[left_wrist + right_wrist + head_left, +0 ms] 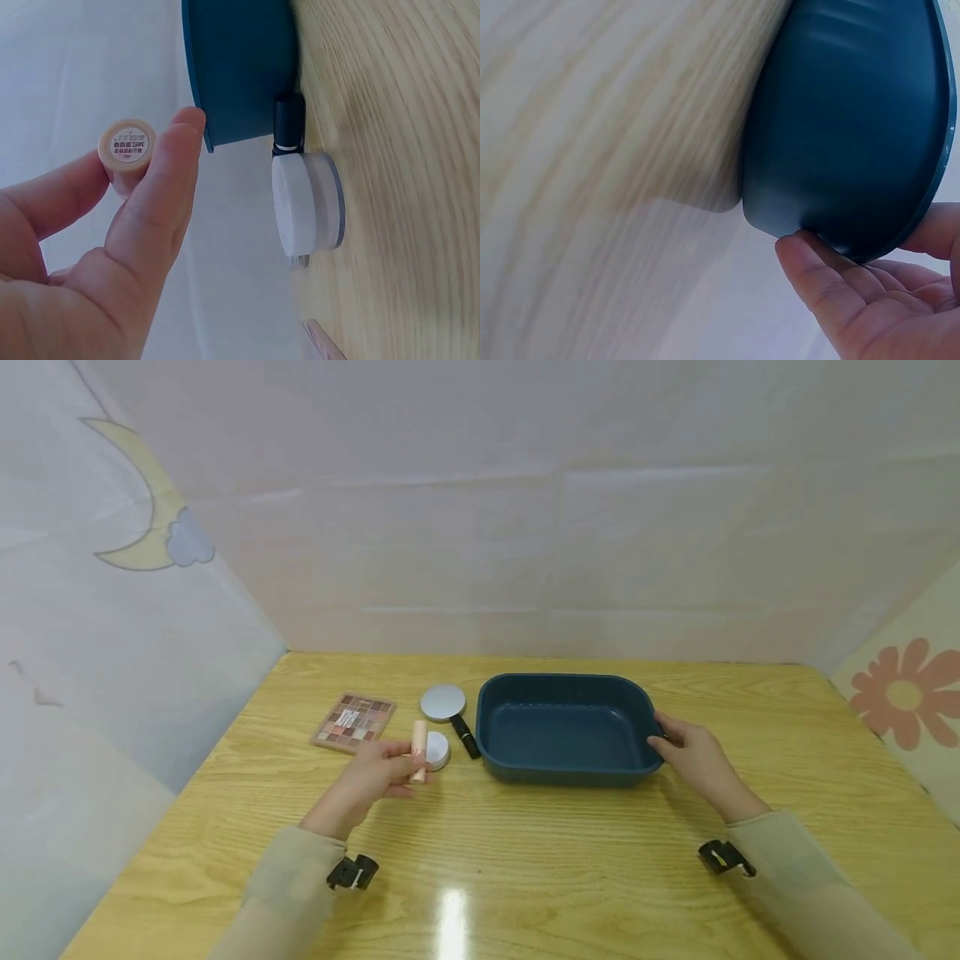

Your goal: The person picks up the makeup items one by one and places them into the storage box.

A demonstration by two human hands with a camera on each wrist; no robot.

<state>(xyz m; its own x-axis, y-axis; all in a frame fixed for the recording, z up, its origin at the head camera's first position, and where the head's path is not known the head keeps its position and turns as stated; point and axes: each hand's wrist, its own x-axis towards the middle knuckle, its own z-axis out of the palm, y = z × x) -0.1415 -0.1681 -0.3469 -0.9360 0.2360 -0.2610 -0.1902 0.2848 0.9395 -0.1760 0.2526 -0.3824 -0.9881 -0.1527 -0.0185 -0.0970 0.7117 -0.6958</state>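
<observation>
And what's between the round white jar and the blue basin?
A black tube, probably lipstick, lies between the round white jar and the blue basin; the head view shows this.

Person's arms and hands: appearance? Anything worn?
Left hand and right hand: bare, no gloves. Long, pale greenish-beige fabric sleeves, ending near the wrists. A small, black, blocky device with a whitish detail sits at each sleeve's inner edge. No cables discernible.
</observation>
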